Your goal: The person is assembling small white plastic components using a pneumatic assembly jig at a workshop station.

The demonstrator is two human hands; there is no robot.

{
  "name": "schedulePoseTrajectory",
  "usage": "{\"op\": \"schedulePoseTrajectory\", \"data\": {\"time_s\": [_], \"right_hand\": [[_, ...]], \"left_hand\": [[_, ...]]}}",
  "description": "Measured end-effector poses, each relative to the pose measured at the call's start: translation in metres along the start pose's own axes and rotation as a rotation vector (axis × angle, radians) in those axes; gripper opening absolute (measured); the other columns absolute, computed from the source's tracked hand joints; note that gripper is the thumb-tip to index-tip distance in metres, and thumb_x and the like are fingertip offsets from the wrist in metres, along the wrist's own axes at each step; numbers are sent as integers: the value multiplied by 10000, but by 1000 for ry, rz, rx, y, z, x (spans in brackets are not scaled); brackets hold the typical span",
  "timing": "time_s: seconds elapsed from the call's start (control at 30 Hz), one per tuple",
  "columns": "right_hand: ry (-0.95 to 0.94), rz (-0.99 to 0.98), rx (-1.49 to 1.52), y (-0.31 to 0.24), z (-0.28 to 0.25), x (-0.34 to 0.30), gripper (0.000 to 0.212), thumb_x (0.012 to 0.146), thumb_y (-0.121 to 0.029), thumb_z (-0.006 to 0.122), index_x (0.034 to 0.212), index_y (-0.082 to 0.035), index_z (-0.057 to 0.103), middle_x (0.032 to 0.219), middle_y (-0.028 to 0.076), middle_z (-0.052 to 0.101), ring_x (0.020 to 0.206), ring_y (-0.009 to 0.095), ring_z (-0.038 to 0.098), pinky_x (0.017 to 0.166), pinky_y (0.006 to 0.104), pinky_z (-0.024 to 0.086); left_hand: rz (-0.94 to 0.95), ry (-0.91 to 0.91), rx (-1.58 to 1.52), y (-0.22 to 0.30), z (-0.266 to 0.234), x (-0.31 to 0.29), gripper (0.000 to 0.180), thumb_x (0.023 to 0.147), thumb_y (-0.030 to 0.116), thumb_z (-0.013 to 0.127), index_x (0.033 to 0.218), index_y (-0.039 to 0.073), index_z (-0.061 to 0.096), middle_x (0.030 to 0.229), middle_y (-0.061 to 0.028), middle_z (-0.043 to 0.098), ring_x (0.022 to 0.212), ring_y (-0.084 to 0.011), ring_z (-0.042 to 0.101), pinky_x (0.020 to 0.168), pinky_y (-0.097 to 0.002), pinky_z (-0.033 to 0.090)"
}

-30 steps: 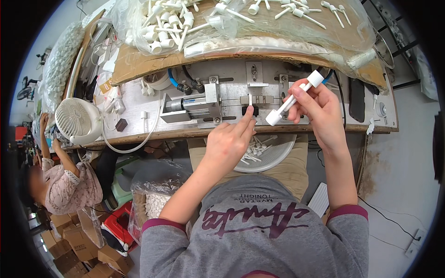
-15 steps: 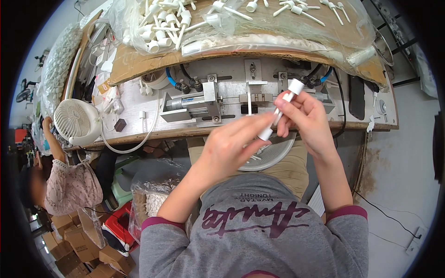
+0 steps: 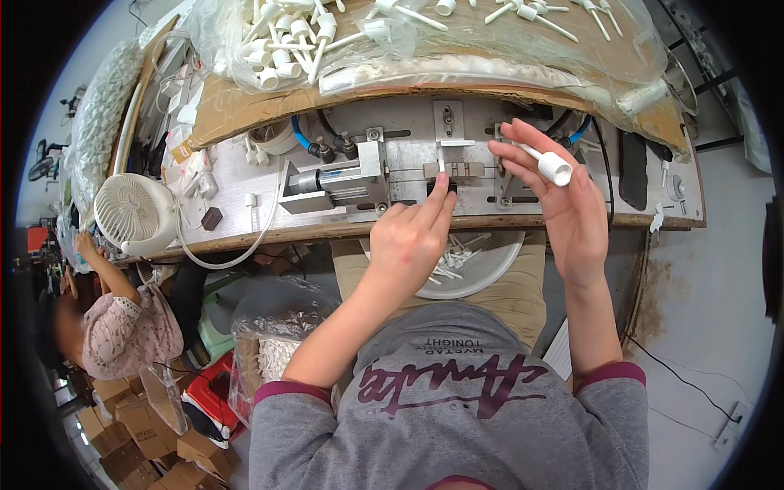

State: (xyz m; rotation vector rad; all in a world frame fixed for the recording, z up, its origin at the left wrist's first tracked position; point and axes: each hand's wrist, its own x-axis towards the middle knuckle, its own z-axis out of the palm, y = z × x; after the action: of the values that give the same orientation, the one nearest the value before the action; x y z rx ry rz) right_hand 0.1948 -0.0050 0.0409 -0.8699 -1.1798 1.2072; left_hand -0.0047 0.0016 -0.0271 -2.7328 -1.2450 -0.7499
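My right hand (image 3: pixel 572 212) is raised right of the fixture, its fingers loosely around a white ribbed cap with a thin stem (image 3: pixel 555 169). The cap's open end faces me, and the stem runs back between the fingers. My left hand (image 3: pixel 412 245) reaches to the small metal clamping block (image 3: pixel 465 170) at the middle of the bench fixture. Its index and middle fingers are stretched out, the index tip at a white stem (image 3: pixel 442 163) standing in the block. The thumb side is hidden.
Air cylinders (image 3: pixel 343 178) flank the block. A cardboard sheet (image 3: pixel 245 110) behind bears several white capped stems (image 3: pixel 325 37) and plastic film. On my lap sits a white mesh basket (image 3: pixel 490 278) with thin white pieces. A fan (image 3: pixel 135 214) stands left, near another person (image 3: pixel 122 327).
My left hand has left the capped stem and moved forward to the clamping block. The right hand has shifted right, turning the cap's open end toward me. The basket is less covered.
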Motion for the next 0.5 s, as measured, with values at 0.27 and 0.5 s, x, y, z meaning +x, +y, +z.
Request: {"op": "schedulePoseTrajectory", "data": {"time_s": [0.27, 0.5], "right_hand": [[38, 0, -187, 5, 6, -18, 333, 834, 40, 708, 1142, 27, 583, 1310, 166, 568, 1062, 201, 655, 850, 286, 564], [-106, -406, -1072, 38, 6, -35, 265, 770, -59, 740, 1007, 0, 636, 1233, 145, 630, 952, 273, 672, 790, 323, 553]], "left_hand": [[23, -69, 22, -4, -7, 6, 320, 733, 168, 783, 1028, 58, 723, 1136, -96, 708, 598, -158, 646, 571, -283, 486], [-29, 170, -367, -34, -60, 61, 181, 871, 126, 715, 1039, 59, 721, 912, -76, 726, 647, -138, 662, 573, -254, 518]]}}
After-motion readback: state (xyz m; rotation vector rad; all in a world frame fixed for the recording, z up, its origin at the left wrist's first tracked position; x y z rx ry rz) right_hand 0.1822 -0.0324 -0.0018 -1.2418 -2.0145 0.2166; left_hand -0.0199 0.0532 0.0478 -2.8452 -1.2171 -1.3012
